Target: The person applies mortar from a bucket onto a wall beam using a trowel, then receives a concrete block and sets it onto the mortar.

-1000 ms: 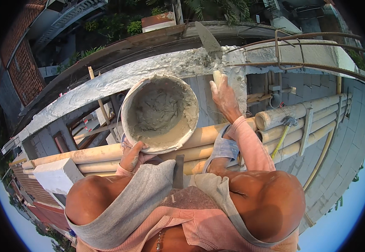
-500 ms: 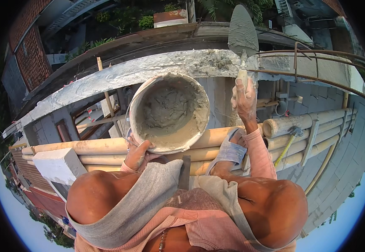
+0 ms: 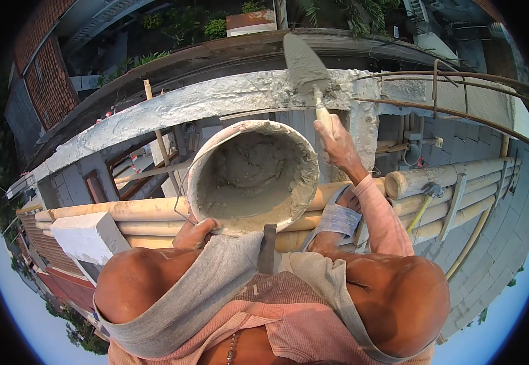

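A round pale bucket with wet grey mortar inside sits in front of me, tilted slightly. My left hand grips its lower left rim, partly hidden. My right hand is closed on the pale handle of a trowel, whose mortar-coated blade is over the rough white concrete beam beyond the bucket. A wire handle hangs at the bucket's left side.
Bamboo poles run below me, with a hammer on them at right and a white block at left. Rusty rebar juts along the beam's right. Below are paving, red roof tiles and plants.
The trowel has swung up and right, turning its face to view, then back down and left onto the beam. The bucket and my left hand have shifted rightward in the view.
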The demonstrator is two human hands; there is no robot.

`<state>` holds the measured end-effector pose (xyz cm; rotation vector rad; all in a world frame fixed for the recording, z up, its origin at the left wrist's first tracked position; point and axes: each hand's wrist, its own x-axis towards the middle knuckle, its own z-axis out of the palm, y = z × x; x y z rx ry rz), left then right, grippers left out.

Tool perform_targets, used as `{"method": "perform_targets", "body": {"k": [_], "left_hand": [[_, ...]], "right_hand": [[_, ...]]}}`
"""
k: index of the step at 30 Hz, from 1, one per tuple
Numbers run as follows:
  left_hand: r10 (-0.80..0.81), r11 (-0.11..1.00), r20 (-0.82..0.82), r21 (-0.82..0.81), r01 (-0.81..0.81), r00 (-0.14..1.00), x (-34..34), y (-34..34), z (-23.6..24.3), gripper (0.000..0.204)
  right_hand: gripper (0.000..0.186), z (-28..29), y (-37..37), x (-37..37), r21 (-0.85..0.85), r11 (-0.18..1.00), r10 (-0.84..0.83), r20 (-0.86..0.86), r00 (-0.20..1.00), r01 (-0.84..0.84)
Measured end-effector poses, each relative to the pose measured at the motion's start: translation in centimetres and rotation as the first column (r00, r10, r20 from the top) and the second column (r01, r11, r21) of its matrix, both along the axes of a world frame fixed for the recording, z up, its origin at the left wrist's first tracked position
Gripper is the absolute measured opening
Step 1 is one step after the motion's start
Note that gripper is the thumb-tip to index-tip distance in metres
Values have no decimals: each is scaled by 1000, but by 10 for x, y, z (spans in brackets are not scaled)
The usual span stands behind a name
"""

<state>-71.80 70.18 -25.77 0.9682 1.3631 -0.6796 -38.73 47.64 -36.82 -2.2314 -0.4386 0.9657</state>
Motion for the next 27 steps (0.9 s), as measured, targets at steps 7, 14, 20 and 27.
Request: {"method": "perform_targets", "body": {"k": [7, 14, 20, 27], "left_hand": [[126, 990, 32, -75, -123, 992, -1, 2, 5, 45], [172, 984, 0, -57, -171, 985, 15, 1, 8, 49], [256, 964, 0, -79, -255, 967, 8, 1, 3, 55], [337, 940, 147, -97, -326, 930, 18, -3, 3, 57]], "right_hand": [[43, 35, -3, 16, 156, 983, -75, -146, 986, 97], [43, -3, -23, 13, 171, 983, -77, 24, 997, 72], [55, 38, -14, 9, 2, 990, -143, -99, 985, 144], [42, 98, -39, 8, -157, 965, 228, 114, 967, -209]]}}
